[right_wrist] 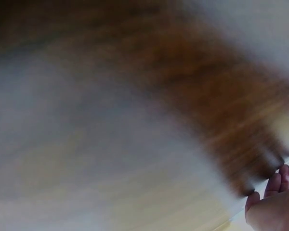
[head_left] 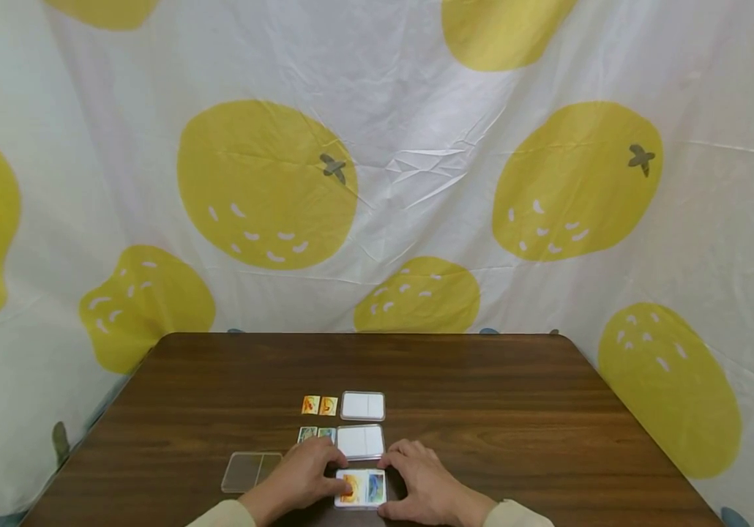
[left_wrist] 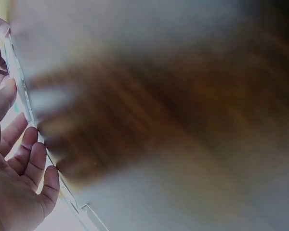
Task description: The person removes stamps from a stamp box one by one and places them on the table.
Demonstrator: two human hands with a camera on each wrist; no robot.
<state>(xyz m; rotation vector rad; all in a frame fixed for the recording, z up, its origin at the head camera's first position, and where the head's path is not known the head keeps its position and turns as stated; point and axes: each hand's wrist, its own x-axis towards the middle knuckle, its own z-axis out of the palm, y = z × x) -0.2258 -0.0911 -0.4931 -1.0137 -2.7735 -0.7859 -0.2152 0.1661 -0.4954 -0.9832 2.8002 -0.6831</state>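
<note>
In the head view a shallow clear case lies near the front of the table, holding an orange card and a blue card side by side. My left hand holds its left side, thumb over the orange card's edge and forefinger by the upper left corner. On the right side my right hand spans the case, forefinger near the upper corner and thumb at the lower one. From the left wrist, the case's thin edge shows between thumbs and fingers. The right wrist view catches only fingers at the table surface.
Beyond the hands lie two white-backed cases, one behind the other. Left of them sit two green cards, partly behind my left hand, and two orange cards. A clear lid rests left of my left hand on the brown table.
</note>
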